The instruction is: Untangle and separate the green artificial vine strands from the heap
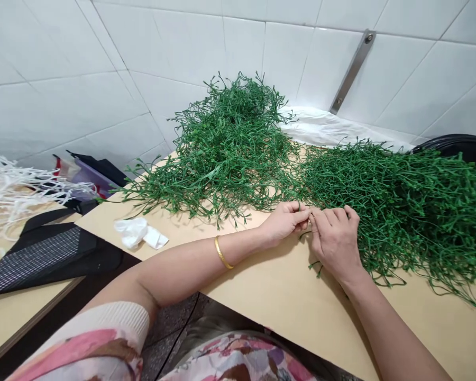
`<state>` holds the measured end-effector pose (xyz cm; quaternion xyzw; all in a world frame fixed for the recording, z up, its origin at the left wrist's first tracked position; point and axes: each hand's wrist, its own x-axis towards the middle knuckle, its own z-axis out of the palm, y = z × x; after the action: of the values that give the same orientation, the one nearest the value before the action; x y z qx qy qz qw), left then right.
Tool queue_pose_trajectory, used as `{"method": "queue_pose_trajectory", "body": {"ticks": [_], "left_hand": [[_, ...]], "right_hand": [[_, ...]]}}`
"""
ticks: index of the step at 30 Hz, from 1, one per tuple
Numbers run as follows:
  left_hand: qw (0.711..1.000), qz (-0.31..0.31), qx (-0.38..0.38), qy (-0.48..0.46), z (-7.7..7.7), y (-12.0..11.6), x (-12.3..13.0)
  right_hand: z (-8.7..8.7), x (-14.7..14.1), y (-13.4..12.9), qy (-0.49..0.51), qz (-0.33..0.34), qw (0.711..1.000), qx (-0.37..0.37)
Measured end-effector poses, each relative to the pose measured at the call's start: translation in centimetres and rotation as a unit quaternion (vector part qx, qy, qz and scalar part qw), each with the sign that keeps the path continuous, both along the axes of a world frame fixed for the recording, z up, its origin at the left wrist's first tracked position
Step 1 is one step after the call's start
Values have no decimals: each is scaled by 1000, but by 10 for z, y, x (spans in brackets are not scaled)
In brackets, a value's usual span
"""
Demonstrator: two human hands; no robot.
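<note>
Left hand (283,222), right hand (335,243), pinching green artificial sprig (300,205)

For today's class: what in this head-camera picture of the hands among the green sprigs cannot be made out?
Head view:
What the hands pinch: hidden by the left hand and right hand.
Far end of the green sprigs: cut off by the right edge.
White strands: cut off by the left edge.
Black curved object: partly hidden by the sprigs, cut off by the right edge.

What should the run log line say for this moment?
left hand: pinching green stem | right hand: curled beside stem | nearby: green sprig heaps | surface: tan table
</note>
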<state>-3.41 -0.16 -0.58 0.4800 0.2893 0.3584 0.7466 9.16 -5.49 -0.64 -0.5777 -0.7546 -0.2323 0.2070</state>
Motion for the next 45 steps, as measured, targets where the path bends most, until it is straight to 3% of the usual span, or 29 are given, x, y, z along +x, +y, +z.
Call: {"method": "queue_pose_trajectory", "body": {"ticks": [8, 14, 19, 23, 26, 28, 30, 33, 36, 38, 40, 41, 42, 43, 45], "left_hand": [[994, -5, 97, 55, 2, 1, -2], [1000, -8, 2, 19, -2, 4, -1], [999, 19, 10, 40, 1, 0, 6], [997, 35, 37, 60, 4, -3, 16], [993, 70, 64, 65, 3, -4, 25], [991, 88, 75, 64, 2, -6, 30], [993, 77, 68, 57, 3, -8, 31], [998, -8, 43, 39, 9, -10, 26], [994, -107, 31, 5, 15, -10, 15], [988, -154, 11, -26, 18, -10, 9], [984, -170, -7, -48, 18, -11, 8], [985, -163, -8, -50, 17, -11, 9], [988, -150, 0, -44, 16, -12, 11], [991, -131, 17, -27, 14, -13, 13], [993, -88, 74, 24, 10, -15, 19]], "right_hand": [[-1, 2, -1, 46, 33, 997, -48], [-6, 5, 2, 66, 68, 994, -46], [-8, 11, 3, 127, 102, 986, -42], [-3, 16, 1, 147, 56, 987, -42], [-1, 20, -2, 78, -5, 997, -26], [-1, 24, -3, 34, -9, 999, -20], [0, 30, -5, 19, 3, 999, -29], [6, 38, -10, 80, 24, 993, -82], [16, 42, -15, 253, 97, 943, -193], [22, 44, -17, 399, 159, 870, -241], [27, 47, -18, 527, 191, 795, -231], [28, 50, -17, 564, 188, 776, -212], [30, 52, -16, 572, 169, 780, -190], [30, 55, -15, 546, 138, 810, -162], [29, 59, -12, 411, 44, 907, -84]]}}
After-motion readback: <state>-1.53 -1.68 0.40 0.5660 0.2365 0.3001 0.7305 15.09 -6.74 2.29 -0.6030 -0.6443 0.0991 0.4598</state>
